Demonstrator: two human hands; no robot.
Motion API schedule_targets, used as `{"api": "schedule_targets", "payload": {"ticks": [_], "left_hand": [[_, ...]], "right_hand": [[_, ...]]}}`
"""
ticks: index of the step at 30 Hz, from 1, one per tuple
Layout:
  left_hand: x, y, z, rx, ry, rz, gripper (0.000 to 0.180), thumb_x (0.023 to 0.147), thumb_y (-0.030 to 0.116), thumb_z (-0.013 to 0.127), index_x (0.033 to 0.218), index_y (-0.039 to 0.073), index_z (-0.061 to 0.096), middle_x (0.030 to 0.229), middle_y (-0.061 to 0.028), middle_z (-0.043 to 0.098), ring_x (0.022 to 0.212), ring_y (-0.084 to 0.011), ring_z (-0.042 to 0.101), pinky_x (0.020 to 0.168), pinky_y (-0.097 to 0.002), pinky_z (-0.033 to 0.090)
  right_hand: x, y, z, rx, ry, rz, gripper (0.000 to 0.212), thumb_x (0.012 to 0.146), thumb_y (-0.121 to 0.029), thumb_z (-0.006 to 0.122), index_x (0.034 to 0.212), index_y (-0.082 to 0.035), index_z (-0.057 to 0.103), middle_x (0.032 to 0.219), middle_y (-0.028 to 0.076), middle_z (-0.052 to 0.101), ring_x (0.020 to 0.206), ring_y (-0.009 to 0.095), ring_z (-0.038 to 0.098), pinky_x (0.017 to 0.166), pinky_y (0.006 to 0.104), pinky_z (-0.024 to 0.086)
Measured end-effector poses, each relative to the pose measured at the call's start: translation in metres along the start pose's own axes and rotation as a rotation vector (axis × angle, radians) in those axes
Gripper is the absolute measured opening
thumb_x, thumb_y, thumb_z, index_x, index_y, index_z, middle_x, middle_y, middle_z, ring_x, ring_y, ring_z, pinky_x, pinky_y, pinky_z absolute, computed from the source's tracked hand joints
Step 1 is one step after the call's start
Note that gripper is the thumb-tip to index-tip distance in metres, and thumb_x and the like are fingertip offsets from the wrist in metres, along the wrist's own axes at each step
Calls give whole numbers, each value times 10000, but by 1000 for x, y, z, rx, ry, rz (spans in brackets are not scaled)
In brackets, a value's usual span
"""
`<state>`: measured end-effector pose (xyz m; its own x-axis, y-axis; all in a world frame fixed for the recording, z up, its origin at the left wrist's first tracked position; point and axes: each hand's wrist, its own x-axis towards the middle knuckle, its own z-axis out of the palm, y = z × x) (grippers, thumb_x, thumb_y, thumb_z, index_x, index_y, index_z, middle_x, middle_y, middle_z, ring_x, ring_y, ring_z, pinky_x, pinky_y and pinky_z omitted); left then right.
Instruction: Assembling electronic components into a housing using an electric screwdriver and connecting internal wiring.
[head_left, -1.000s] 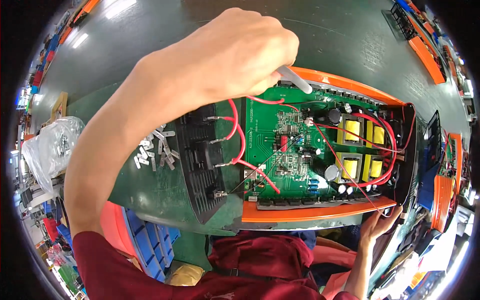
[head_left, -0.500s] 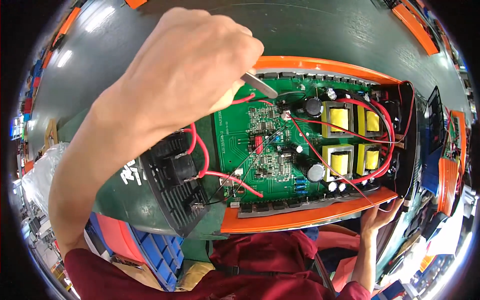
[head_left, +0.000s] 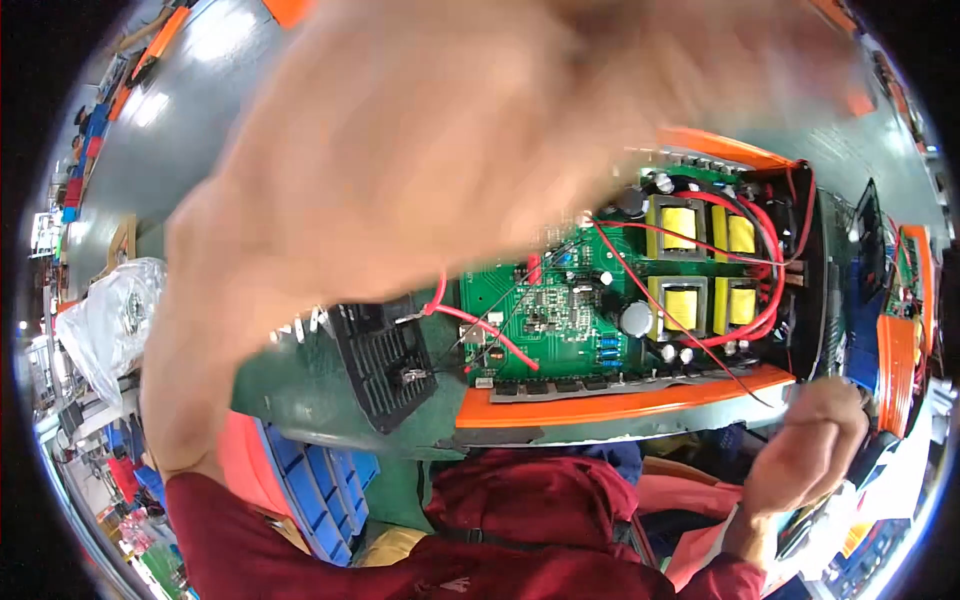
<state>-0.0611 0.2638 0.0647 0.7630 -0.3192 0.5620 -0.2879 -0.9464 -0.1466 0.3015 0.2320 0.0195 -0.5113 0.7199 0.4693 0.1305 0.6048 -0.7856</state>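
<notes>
Orange-sided unit (head_left: 600,270), open-topped, sitting ctr-to-R on the green table (head_left: 300,400), long axis L–R, approx. parallel to the table's near edge. Dark end panel (head_left: 810,300) caps the R end; L end faces the black vented panel (head_left: 385,375), which sits apart on the tabletop, joined by red wires (head_left: 505,338). Green board (head_left: 490,300) fills the L part, yellow transformers (head_left: 680,310) the R, w/ a thick red cable loop (head_left: 779,290) curling round them.

Edges: near orange rail (head_left: 630,397) runs tight along the table edge, just a thin strip btwn. Far orange rail (head_left: 740,150) partly hidden behind the L hand (head_left: 430,130). Room: tabletop spreads L of the vented panel, small metal strips (head_left: 300,330) lying just beside it.

L hand's a huge blur over the unit's far-L part; grip, can't tell, fingers smeared. R hand (head_left: 810,445), off the near-R corner, fingers curled in, blurred too; can't tell if it's got anything. Second orange unit (head_left: 895,380) to its R, clear plastic bag (head_left: 110,310) way L.
</notes>
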Motion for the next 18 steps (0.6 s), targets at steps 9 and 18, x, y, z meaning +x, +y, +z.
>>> {"api": "schedule_targets", "payload": {"ticks": [9, 18], "left_hand": [[86, 98, 55, 660, 335, -1102, 441, 886, 200, 654, 1311, 87, 621, 1267, -101, 624, 1224, -260, 585, 1140, -426, 382], [57, 146, -50, 424, -1, -1821, 403, 992, 298, 618, 1224, -24, 688, 1138, -157, 734, 965, -232, 712, 818, -360, 583]], "right_hand": [[65, -59, 81, 744, -468, 632, 458, 1069, -202, 453, 1473, 14, 438, 1422, 162, 542, 1242, 267, 597, 947, 387, 548], [91, -63, 119, -187, -546, 171, 181, 1031, -125, 613, 1118, 15, 690, 772, 73, 611, 604, 162, 535, 597, 284, 434]]}}
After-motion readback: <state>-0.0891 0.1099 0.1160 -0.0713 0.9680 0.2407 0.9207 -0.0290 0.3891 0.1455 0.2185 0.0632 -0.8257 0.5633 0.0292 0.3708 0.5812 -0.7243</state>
